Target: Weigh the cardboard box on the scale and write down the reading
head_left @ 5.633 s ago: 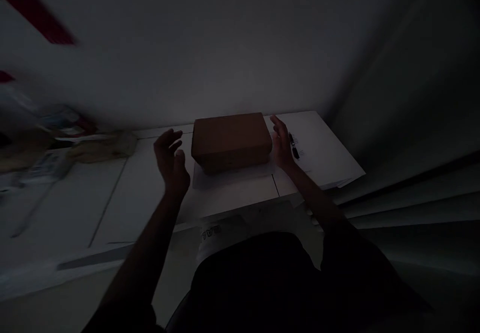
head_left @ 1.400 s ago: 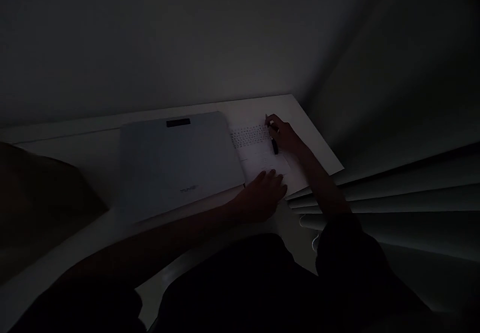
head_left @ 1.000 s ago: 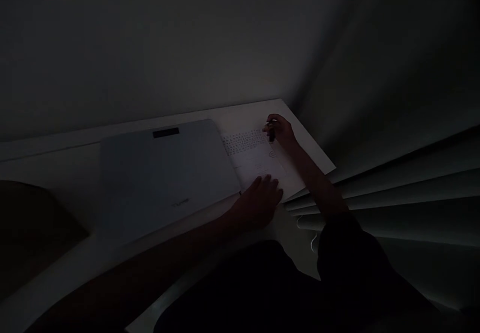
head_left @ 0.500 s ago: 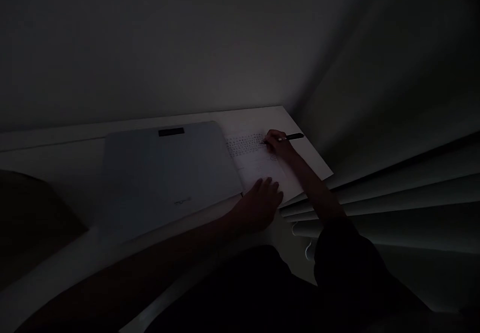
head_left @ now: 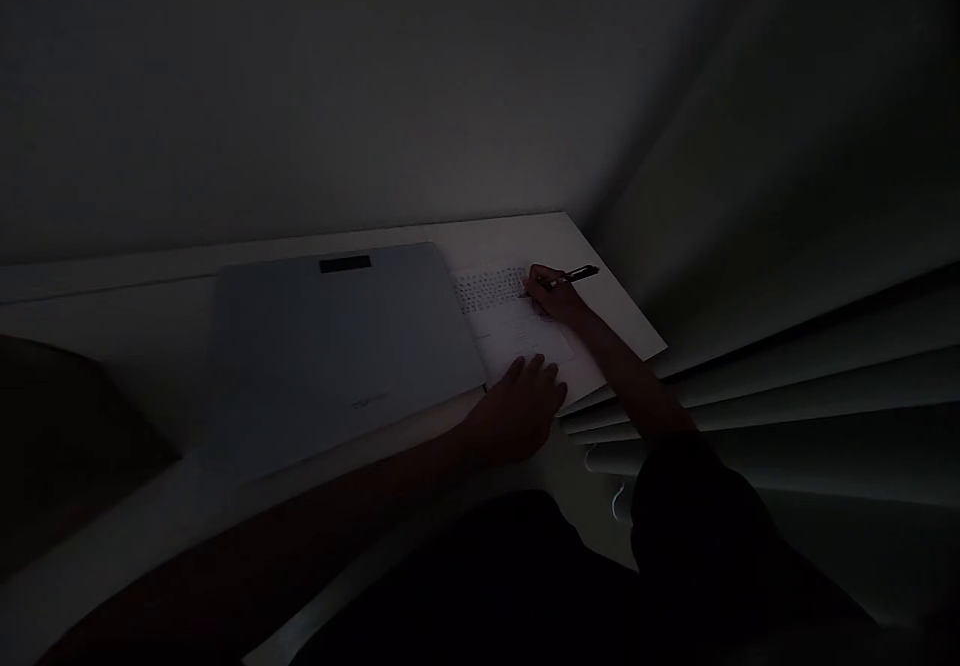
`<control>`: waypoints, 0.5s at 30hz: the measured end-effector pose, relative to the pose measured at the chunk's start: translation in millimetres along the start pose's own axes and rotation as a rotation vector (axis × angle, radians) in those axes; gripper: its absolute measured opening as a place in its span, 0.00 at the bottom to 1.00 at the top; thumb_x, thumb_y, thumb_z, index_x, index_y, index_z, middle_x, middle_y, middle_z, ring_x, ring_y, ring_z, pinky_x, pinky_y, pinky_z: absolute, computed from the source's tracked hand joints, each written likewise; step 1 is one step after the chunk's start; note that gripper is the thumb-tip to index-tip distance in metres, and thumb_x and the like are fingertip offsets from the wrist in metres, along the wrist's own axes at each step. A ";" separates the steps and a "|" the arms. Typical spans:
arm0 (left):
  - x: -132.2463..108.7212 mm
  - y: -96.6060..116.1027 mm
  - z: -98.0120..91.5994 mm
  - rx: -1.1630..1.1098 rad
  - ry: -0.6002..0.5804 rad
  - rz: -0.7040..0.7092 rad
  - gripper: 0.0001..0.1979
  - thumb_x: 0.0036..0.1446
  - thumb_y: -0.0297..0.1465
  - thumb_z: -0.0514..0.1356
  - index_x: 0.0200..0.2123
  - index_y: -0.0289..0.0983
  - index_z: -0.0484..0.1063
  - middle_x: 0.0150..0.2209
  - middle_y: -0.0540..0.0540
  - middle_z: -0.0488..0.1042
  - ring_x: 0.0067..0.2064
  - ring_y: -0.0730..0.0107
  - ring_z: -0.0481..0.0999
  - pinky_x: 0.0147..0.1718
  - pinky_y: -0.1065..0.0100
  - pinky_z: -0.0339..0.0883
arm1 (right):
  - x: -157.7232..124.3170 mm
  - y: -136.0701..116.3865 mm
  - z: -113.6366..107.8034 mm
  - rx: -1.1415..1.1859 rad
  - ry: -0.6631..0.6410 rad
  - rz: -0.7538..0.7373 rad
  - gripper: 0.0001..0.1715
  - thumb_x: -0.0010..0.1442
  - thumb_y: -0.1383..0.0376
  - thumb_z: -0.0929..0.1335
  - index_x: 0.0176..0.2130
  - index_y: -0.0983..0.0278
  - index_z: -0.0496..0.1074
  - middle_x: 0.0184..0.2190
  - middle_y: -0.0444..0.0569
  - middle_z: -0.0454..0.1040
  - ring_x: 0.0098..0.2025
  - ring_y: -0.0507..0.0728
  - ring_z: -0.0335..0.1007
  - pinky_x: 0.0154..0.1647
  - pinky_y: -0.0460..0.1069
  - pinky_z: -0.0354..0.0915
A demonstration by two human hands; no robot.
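Note:
The scene is very dark. My right hand (head_left: 553, 294) grips a dark pen (head_left: 577, 274), its tip down on a printed sheet of paper (head_left: 517, 331) at the far right of the white desk (head_left: 112, 326). My left hand (head_left: 521, 406) lies flat on the near edge of that sheet, fingers spread, holding nothing. To the left of the paper lies a pale flat scale (head_left: 337, 346) with a small dark display (head_left: 344, 264) at its far edge.
A plain wall (head_left: 300, 96) rises behind the desk. Window-blind slats (head_left: 787, 376) run along the right side, with a thin cord (head_left: 619, 496) hanging below them. A dark brown shape (head_left: 67, 426) sits at the left edge. My dark clothing fills the bottom.
The brown box that stood on the scale is gone from it. My right hand picked up the pen and turned it tip-down onto the paper; my left hand settled on the sheet.

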State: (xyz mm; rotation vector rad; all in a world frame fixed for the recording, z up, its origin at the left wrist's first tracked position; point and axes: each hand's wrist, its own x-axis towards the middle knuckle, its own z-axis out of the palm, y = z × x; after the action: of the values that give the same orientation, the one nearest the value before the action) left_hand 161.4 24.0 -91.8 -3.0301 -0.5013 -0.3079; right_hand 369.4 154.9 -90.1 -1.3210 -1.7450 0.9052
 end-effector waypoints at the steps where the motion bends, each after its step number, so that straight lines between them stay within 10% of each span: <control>1: 0.0 0.2 0.2 0.001 -0.005 -0.002 0.25 0.70 0.34 0.47 0.65 0.32 0.62 0.66 0.33 0.59 0.66 0.39 0.58 0.62 0.45 0.53 | -0.3 -0.3 -0.2 -0.015 -0.002 -0.005 0.22 0.65 0.49 0.65 0.29 0.62 0.59 0.15 0.39 0.62 0.15 0.49 0.55 0.16 0.43 0.53; 15: 0.0 0.3 -2.1 0.003 -0.031 0.000 0.25 0.69 0.35 0.48 0.65 0.31 0.60 0.66 0.32 0.58 0.67 0.39 0.57 0.63 0.43 0.51 | -1.8 -6.8 1.0 -0.031 0.030 -0.001 0.20 0.63 0.53 0.66 0.28 0.63 0.61 0.16 0.40 0.61 0.18 0.48 0.55 0.18 0.43 0.52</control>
State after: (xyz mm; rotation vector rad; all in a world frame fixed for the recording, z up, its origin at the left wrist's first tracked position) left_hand 161.1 23.5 -89.8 -3.0364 -0.5042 -0.2599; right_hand 365.9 151.6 -84.9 -1.3472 -1.7423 0.8568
